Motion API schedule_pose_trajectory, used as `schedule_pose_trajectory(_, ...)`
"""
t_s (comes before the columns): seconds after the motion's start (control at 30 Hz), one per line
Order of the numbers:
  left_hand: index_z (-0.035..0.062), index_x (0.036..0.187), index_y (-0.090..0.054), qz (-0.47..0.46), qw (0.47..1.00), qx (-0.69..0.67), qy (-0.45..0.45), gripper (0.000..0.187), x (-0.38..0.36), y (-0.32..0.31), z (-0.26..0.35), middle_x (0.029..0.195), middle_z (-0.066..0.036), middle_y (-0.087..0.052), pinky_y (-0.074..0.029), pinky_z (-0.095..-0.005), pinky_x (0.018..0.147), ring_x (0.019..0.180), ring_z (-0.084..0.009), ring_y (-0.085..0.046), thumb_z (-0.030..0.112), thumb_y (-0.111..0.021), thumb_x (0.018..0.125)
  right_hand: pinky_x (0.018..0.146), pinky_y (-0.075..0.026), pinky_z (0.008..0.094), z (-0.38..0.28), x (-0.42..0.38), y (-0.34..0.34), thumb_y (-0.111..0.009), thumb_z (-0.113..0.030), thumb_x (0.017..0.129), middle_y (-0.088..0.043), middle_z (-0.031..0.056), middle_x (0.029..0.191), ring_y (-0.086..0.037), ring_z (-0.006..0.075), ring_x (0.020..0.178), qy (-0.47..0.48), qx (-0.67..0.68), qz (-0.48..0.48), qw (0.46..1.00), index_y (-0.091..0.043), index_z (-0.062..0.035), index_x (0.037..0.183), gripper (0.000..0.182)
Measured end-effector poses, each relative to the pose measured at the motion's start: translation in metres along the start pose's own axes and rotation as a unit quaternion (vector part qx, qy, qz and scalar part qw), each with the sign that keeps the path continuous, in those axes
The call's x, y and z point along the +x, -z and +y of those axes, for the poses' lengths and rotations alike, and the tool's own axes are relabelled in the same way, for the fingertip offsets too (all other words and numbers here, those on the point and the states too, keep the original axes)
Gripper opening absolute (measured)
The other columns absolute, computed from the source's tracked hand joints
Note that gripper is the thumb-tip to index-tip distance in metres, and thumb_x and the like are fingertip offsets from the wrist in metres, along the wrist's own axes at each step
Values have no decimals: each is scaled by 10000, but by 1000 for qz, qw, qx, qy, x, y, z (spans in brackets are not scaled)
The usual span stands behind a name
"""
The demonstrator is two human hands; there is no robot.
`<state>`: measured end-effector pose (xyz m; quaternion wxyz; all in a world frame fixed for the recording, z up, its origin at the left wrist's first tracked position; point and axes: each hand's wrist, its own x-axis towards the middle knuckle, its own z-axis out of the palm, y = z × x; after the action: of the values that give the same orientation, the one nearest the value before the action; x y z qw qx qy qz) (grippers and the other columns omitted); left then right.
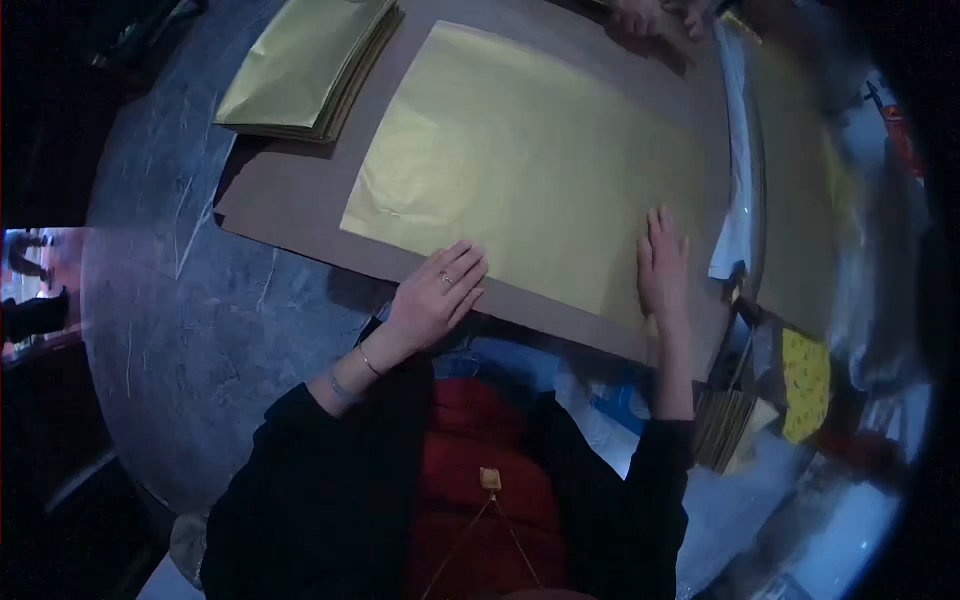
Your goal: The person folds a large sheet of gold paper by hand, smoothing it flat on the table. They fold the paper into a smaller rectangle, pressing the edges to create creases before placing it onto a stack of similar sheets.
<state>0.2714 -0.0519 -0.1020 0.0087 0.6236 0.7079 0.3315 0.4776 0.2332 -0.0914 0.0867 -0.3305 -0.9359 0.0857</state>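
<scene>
A large sheet of gold paper (530, 150) lies flat on a brown cardboard board (300, 195). My left hand (440, 295), with a ring and bracelets, rests at the sheet's near edge, fingers stretched out toward the right. Near the sheet's right end my right hand (663, 265) lies flat, its fingers pointing away from me. Neither hand holds anything. At the board's far left sits a stack of folded gold paper (305, 65).
Another person's hands (660, 15) are at the far edge of the board. Along the right side runs a white plastic strip (738, 150). A bundle of brown sheets (725, 430) and a yellow patterned cloth-like piece (805, 385) are at lower right.
</scene>
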Motion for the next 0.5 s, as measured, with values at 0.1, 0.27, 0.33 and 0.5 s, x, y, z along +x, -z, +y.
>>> schedule_pose_trajectory(0.1,13,1099,-601,13,1000,15,1,299,2,2,-4,1171,-113,-574,-431,-399,954,1164,-283,-515,126,-614,823,1107,-166,509,10,10,-3,-447,-276,946,-337,146,1441,-339,313,1317,12,25,-10,1000,-467,-61,1304,418)
schedule_pose_trajectory(0.27,21,1076,-628,11,1000,24,9,292,0,6,-3,1171,-117,-584,-470,-396,907,1138,-289,-537,85,-650,792,988,-389,440,14,100,-7,-535,-244,909,-555,171,1211,-474,337,1197,-15,149,17,989,-594,-57,1154,314)
schedule_pose_trajectory(0.33,17,1074,-624,10,1000,23,2,298,5,5,-1,1172,-117,-581,-471,-396,900,1131,-293,-540,86,-655,785,837,-480,397,18,154,-9,-588,-199,868,-609,158,1084,-603,330,974,95,106,121,982,-638,-51,1051,240)
schedule_pose_trajectory(0.5,-9,1084,-574,-10,1000,-1,7,321,6,6,5,1180,-142,-543,-431,-411,929,1152,-303,-508,96,-615,784,821,-473,401,48,213,7,-669,-245,793,-617,159,1053,-608,294,970,3,50,12,999,-629,-55,1055,326)
